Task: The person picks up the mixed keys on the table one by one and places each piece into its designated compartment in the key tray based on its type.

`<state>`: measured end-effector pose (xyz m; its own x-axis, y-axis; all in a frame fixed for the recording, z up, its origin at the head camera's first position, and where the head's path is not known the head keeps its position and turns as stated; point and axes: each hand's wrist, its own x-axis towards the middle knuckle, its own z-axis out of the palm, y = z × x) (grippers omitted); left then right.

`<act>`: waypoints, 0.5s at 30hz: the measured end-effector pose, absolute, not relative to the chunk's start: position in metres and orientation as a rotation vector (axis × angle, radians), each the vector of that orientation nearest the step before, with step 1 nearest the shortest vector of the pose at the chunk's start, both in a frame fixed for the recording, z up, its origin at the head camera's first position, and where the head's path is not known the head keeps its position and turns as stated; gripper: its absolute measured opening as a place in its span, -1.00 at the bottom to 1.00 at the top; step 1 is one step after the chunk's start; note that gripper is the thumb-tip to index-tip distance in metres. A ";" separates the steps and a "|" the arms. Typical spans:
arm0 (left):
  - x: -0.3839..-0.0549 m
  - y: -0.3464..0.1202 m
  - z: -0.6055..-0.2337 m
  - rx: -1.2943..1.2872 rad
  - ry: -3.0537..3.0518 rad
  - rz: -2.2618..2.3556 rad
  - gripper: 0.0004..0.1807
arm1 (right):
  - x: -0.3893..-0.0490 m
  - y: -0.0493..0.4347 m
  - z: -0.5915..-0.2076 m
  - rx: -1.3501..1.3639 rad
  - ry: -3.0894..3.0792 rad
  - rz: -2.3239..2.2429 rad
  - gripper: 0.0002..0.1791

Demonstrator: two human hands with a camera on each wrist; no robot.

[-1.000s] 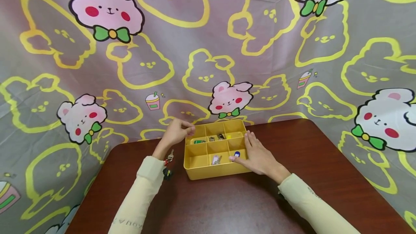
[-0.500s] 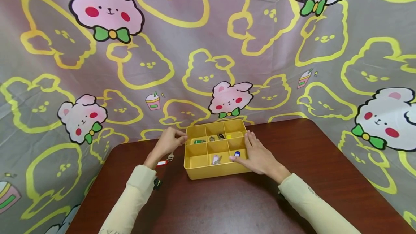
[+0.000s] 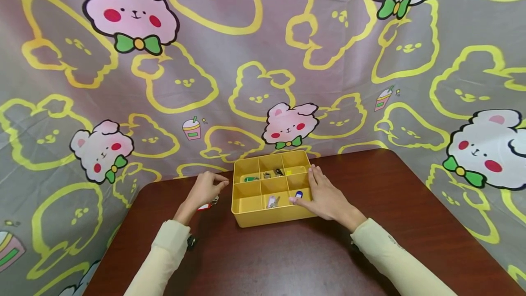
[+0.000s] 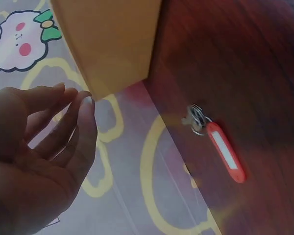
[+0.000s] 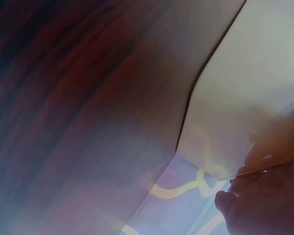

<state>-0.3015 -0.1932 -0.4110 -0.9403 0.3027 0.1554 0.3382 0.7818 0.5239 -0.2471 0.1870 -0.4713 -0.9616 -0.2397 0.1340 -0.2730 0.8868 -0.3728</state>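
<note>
A yellow box (image 3: 273, 216) with several compartments stands on the dark wooden table. My right hand (image 3: 328, 195) rests along its right side, fingers straight, thumb stretched over the front right compartment. Left of the box hovers my left hand (image 3: 204, 191), fingers loosely bent, with nothing seen between them. Below it lies a key (image 4: 196, 119) on a ring with a red key tag (image 4: 225, 152), partly hidden by the hand in the head view. Inside the box are a green tag (image 3: 250, 179), a blue key tag (image 3: 299, 194) and a pale tag with a key (image 3: 272, 202).
Dark metal pieces (image 3: 279, 172) and a yellow item (image 3: 289, 172) lie in the back compartments. A small black object (image 3: 191, 241) shows beside the left sleeve. Patterned cloth (image 3: 230, 81) hangs behind and beside the wooden table (image 3: 279, 264).
My left hand has moved from above the box's left edge leftward and down, away from it. It now covers part of the red-tagged key. My right hand stays in place.
</note>
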 end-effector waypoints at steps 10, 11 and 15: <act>-0.295 -0.208 -0.423 -0.466 -2.929 -0.817 -0.74 | -0.246 0.185 -0.470 0.399 -2.976 0.610 0.41; -0.294 -0.208 -0.424 -0.457 -2.934 -0.818 -0.74 | -0.246 0.185 -0.470 0.399 -2.975 0.609 0.41; -0.292 -0.211 -0.428 -0.454 -2.940 -0.782 -0.70 | -0.246 0.185 -0.470 0.401 -2.977 0.601 0.40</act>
<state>-0.2919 -0.2109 -0.4280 -0.9544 0.2650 0.1375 0.2983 0.8274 0.4759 -0.2460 0.1854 -0.4698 -0.9628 -0.2387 0.1270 -0.2693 0.8889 -0.3707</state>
